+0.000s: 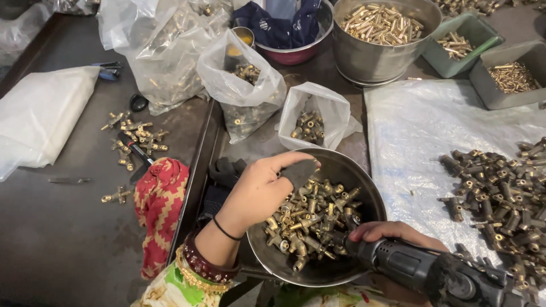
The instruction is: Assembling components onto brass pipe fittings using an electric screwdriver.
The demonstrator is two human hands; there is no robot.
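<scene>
brass-gold fittings point(310, 219), steel-grey bowl point(369, 196), red patterned cloth point(158, 210)
</scene>
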